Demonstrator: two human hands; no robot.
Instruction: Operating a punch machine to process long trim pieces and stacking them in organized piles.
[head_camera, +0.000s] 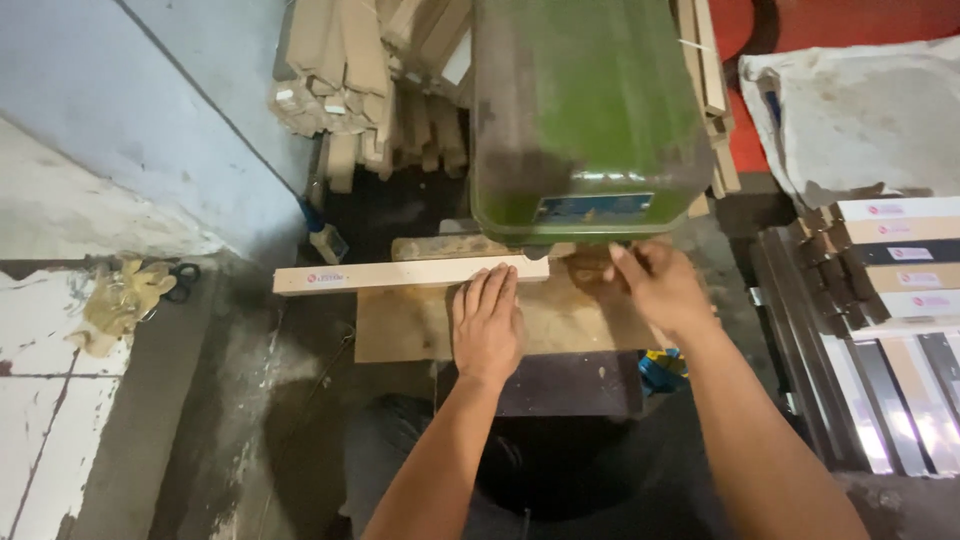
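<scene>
A long pale wooden strip (400, 273) lies across the brown work plate (400, 335) of a green machine (585, 110), its right end under the machine head. My left hand (487, 322) lies flat on the plate, fingers apart, fingertips pressing against the strip's near edge. My right hand (655, 285) reaches under the machine head at the right, fingers curled around something brown there; what it grips is hidden.
A stack of pale wooden strips (350, 70) leans at the back left. Boxed and dark strips (890, 270) are piled at the right, under a dusty grey sheet (860, 110). A yellowish glove (125, 298) and black scissors (182, 280) lie on the white tiled ledge at left.
</scene>
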